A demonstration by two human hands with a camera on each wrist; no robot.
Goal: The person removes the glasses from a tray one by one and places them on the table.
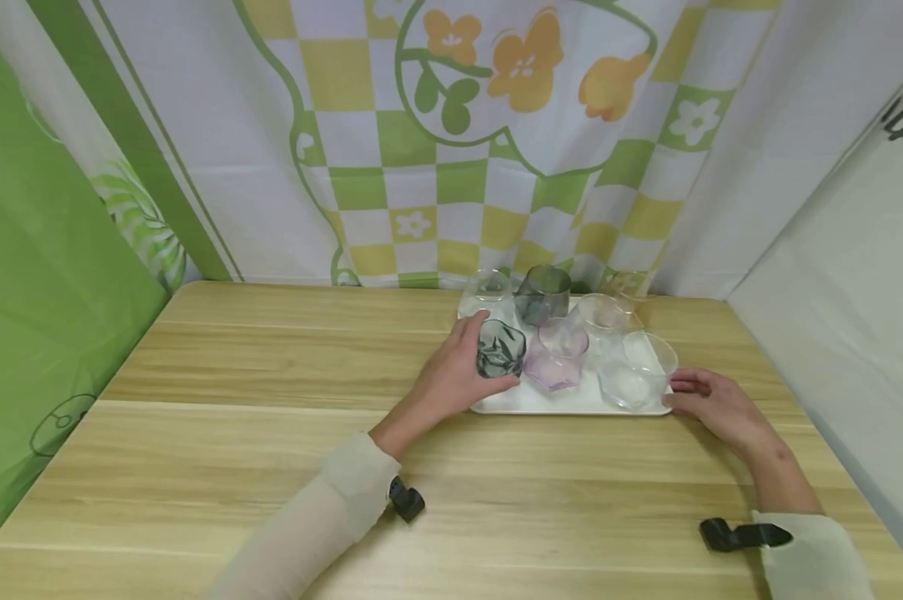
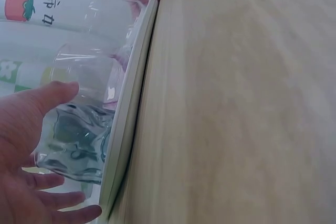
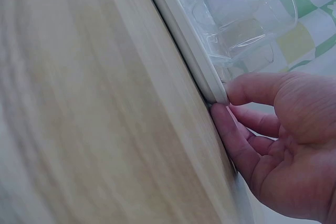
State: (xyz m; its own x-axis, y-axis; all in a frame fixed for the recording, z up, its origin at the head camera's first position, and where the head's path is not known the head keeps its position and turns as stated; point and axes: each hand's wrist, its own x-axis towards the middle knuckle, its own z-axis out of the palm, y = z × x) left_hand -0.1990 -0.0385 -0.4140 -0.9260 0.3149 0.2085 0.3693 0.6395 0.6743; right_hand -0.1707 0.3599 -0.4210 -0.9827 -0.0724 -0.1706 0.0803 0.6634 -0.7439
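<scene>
A white tray (image 1: 571, 407) bears several drinking glasses. At its left front stands a grey faceted glass (image 1: 501, 350) with my left hand (image 1: 454, 367) around it. In the left wrist view, that hand's thumb and fingers (image 2: 60, 199) are spread beside the glass, not curled round it. My right hand (image 1: 721, 408) pinches the tray's right front corner between thumb and fingers, seen closely in the right wrist view (image 3: 278, 124). A pink-tinted glass (image 1: 554, 367) is just right of the grey one, and a clear glass (image 1: 634, 379) stands near the right hand.
Farther back on the tray are a darker grey glass (image 1: 544, 296), a clear glass (image 1: 487, 292) at left, another clear glass (image 1: 603, 317) and an amber-tinted one (image 1: 631, 292) at right. The wooden table (image 1: 271, 358) ends behind at a patterned curtain (image 1: 459, 183).
</scene>
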